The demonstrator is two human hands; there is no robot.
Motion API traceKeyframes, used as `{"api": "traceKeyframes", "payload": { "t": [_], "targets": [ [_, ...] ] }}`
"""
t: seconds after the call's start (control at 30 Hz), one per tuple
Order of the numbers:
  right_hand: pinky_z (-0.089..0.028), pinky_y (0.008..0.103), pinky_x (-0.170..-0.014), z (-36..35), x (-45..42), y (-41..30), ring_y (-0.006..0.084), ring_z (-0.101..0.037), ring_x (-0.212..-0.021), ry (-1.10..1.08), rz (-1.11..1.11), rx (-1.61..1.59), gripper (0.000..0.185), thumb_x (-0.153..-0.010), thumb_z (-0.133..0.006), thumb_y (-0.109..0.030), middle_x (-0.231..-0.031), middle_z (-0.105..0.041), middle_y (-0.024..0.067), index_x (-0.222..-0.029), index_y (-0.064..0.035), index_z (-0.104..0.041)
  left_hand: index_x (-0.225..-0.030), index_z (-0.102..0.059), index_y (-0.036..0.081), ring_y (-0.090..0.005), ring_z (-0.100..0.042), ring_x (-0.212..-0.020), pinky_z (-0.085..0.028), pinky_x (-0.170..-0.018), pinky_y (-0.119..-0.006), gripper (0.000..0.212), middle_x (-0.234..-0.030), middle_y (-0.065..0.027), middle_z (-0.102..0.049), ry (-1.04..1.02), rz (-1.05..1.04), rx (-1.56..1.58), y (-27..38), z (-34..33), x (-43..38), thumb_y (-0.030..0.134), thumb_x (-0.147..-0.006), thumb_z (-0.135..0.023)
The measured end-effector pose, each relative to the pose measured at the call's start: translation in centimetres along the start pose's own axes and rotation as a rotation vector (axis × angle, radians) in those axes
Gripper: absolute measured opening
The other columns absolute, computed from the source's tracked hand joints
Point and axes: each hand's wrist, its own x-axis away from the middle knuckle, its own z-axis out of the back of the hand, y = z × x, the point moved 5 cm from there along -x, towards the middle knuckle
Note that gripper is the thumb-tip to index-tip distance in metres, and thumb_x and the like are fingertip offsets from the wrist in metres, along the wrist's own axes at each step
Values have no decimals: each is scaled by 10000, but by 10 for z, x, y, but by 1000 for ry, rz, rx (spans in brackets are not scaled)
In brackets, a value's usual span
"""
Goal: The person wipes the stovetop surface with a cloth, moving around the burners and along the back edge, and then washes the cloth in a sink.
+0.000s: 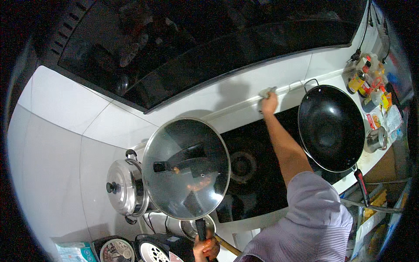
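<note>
My right hand (269,104) is closed on a pale grey-green cloth (267,91) and presses it to the counter ledge at the foot of the white wall, behind the black glass cooktop (262,144). Low in the view, my left hand (207,247) grips the black handle of a pan, over which lies a large glass lid (186,144) with a metal rim. Some orange-brown food shows faintly through the glass. Right of my right arm, a black wok (330,127) with a red and black handle sits over the cooktop.
A lidded stainless steel pot (126,186) stands left of the glass lid. Sauce bottles (356,80), packets and a glass jar (376,139) crowd the right counter. A metal bowl (211,224) and round-topped appliances (154,252) are at the bottom. A dark range hood (229,42) hangs above.
</note>
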Motion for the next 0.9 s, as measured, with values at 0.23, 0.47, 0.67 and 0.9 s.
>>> {"api": "traceKeyframes", "payload": {
  "t": [0.23,0.47,0.67,0.9],
  "targets": [
    [-451,357,-784,-140,141,-58,315,-568,-872,-507,315,-85,243,-678,-586,-65,-927,-614,151,-913,-16,-623,-811,-398,72,-79,-269,-262,-260,-249,-264,154,-437,-3,-319,-14,6,-3,5,24,13,73,-794,-552],
    [-460,350,-748,-185,183,-94,239,-598,-797,-959,-155,-570,174,-689,-534,-96,-798,-638,115,-793,-24,-654,-808,-404,48,-60,-300,-291,-232,-263,-241,137,-437,18,-314,10,31,72,-1,4,18,38,-777,-537],
    [-443,320,-749,-80,125,-84,224,-546,-874,-399,-708,-899,282,-785,-475,-64,-964,-569,123,-1051,8,-535,-812,-512,34,-189,-521,-524,-450,-562,-211,223,-642,-113,-536,115,65,32,-10,62,32,245,-833,-582],
    [-400,321,-839,30,-52,-30,236,-506,-941,404,-314,-671,348,-790,-431,33,-1078,-520,133,-1136,25,-469,-820,-459,36,-117,-383,-404,-335,-412,-214,143,-552,-47,-435,173,113,-44,-30,44,1,135,-801,-561]
  ]
}}
